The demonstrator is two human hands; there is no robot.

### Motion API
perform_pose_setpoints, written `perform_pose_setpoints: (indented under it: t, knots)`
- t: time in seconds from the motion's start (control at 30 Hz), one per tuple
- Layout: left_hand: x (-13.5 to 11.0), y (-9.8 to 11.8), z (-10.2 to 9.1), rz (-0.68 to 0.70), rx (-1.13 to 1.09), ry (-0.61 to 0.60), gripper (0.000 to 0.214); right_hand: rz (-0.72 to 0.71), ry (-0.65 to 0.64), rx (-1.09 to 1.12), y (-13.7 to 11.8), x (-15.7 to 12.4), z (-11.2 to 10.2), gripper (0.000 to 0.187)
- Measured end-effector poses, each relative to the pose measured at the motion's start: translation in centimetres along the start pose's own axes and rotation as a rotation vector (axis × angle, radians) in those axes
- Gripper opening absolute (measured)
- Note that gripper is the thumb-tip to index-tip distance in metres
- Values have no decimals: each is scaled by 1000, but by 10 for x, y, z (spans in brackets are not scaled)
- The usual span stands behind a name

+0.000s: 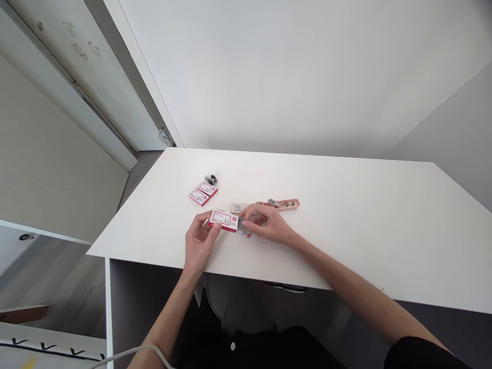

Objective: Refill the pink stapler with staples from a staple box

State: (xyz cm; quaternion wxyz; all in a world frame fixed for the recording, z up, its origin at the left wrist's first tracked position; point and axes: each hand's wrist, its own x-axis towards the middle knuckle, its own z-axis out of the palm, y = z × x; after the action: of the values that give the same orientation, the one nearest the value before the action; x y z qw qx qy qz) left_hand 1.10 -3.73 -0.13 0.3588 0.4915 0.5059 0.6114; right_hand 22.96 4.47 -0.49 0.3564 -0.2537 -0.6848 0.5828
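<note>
My left hand (200,237) is closed round a small red and white staple box (224,219), its thumb on the front side. A grey piece that looks like a block of staples (242,226) sticks out of the box's right end. The fingers of my right hand (267,223) are closed on this grey piece; the fingers partly hide it. Just behind my right hand lies a long, narrow pink case (290,204) with small metal items in it. Its pale left part (236,207) bears a label.
Two more red and white boxes (199,197) lie side by side at the back left of the white table (365,220). Beside them stands a small black and silver item (211,179), perhaps a staple remover. A white wall (307,77) rises behind the table. A cable (134,350) crosses the lower left.
</note>
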Motion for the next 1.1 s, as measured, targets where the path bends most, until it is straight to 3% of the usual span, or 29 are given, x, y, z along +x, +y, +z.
perform_pose_setpoints:
  t: [0.3,0.63,0.8,0.93,1.1]
  knots:
    - [-1,-1,-2,-93,21,5,32,-252,-117,-305,5,-1,-7,20]
    - [-1,3,1,-174,46,-64,34,-303,-211,-348,11,-2,-7,14]
    - [-1,3,1,-187,50,-60,35,-365,-185,-398,10,-4,-2,11]
    - [-1,1,-1,-196,53,-46,35,-378,-138,-335,7,-5,1,11]
    - [-2,-2,-3,-212,38,-45,33,-250,-108,-118,-2,-6,1,16]
